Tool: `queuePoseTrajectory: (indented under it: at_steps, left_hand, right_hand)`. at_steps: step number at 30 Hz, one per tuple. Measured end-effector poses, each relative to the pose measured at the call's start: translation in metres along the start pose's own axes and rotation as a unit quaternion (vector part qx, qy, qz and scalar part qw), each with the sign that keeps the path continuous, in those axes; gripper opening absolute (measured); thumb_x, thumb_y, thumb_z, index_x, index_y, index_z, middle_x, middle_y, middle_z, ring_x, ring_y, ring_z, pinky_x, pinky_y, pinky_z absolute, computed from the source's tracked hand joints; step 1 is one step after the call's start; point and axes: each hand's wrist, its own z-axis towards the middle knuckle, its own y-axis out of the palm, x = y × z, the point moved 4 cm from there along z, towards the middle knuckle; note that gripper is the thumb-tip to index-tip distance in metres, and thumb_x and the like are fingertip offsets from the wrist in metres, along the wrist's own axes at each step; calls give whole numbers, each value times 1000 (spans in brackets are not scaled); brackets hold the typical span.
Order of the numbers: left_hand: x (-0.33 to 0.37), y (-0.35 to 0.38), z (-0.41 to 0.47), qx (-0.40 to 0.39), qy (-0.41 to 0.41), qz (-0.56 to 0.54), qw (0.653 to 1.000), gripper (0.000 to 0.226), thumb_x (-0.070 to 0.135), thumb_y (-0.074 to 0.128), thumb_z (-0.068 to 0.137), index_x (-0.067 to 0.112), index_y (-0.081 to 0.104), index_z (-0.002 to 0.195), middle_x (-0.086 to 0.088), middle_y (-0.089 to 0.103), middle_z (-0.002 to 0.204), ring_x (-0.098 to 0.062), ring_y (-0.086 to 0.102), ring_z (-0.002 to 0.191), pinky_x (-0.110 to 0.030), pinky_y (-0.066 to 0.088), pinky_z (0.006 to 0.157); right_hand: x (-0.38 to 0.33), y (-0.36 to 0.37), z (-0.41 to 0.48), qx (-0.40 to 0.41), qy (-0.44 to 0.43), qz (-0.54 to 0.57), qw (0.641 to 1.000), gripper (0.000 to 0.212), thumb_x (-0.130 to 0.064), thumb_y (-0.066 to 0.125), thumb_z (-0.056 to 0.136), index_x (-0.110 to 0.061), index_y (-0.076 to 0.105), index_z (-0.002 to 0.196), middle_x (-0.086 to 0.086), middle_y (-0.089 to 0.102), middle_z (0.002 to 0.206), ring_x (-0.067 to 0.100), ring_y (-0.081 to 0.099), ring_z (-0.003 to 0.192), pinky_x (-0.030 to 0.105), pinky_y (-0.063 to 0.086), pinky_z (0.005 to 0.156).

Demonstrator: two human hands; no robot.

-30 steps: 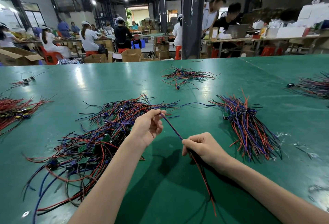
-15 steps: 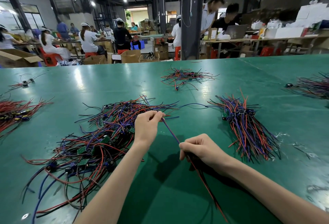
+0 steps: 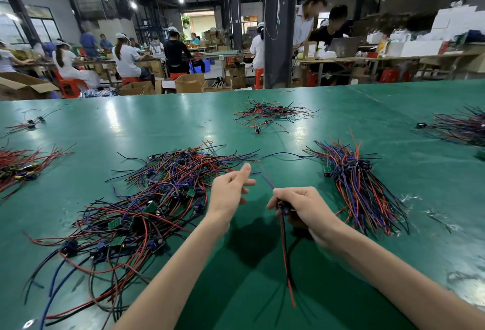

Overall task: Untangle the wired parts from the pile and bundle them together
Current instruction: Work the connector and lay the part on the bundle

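Found left hand (image 3: pixel 228 189) raised over the middle of the green table (image 3: pixel 157 125), loosely spread and gripping nothing. Found right hand (image 3: pixel 301 206) just beside it, curled round one wired part (image 3: pixel 284 251); noted red and black leads trailing from the fist toward the near edge, and thin blue leads sticking out above the knuckles. Located tangled pile (image 3: pixel 136 211) of red, blue and black wires with small green boards toward the near left corner, close to the left hand. Located sorted bundle (image 3: pixel 359 188) right of the right hand, apart from it. Recorded small tangle (image 3: pixel 267 114) toward the far edge, red heap (image 3: pixel 21 164) at the left edge, dark heap (image 3: pixel 462 127) at the right edge.
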Motion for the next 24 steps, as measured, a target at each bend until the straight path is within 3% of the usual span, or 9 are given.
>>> queuePoseTrajectory:
  at_steps: [4,8,12,17,24]
  left_hand:
    - [-1,25,-21,-151,-77,-4,986,31,37,51,95,13,69,84,3,72,71,-3,55,53,-18,43,54]
    - [-1,43,-39,-250,-56,5,967,17,19,56,94,12,67,83,5,71,69,2,55,50,-10,40,48]
    - [-4,46,-43,-237,-31,-6,971,14,5,58,91,9,68,82,8,69,64,3,51,47,-9,40,48]
    - [-1,42,-41,-206,-13,-40,978,9,2,60,89,2,69,88,6,69,64,3,55,49,-10,42,51]
    - [1,29,-33,-111,-23,-16,993,13,20,67,86,21,69,74,17,66,62,9,49,55,-21,34,58]
  right_hand:
    - [-4,-12,4,71,-24,43,996,39,-14,55,93,-10,69,57,-1,59,48,4,47,42,13,30,40]
    - [-8,-17,5,99,-47,57,992,36,-11,53,93,-5,67,60,-6,60,48,-2,46,42,8,34,43]
    - [-6,-15,5,87,-26,84,992,36,-15,55,93,-6,68,61,-5,57,49,3,47,43,15,37,40]
    - [-1,-11,10,58,11,62,996,39,-34,45,97,-14,72,76,3,62,67,15,50,59,28,35,60]
    - [8,-5,11,6,18,54,998,33,-40,50,93,-11,63,84,2,59,70,12,42,48,24,30,45]
